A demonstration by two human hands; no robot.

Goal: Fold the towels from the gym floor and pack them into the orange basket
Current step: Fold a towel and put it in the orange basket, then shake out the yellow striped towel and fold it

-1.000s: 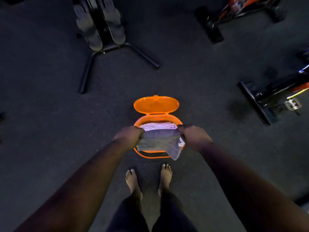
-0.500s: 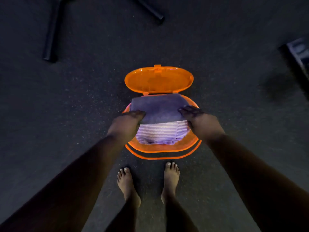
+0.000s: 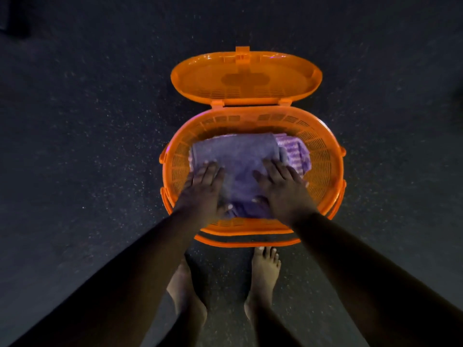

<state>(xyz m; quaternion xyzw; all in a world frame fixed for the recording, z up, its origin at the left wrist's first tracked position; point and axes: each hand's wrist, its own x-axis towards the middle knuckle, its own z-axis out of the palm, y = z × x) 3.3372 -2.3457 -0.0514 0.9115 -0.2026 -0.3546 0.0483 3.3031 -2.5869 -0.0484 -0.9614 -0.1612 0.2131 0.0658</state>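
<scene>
On the dark speckled gym floor, the orange basket at frame centre holds a folded grey towel atop a striped towel, both flattened by the left hand and right hand, fingers spread; packing looks nearly finished, lid unclosed.

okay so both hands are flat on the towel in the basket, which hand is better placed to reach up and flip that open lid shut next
Probably the right hand. Both hands press flat on the grey towel, but the right reaches slightly farther toward the open lid. The left hand could hold the towel down. It's close.
</scene>
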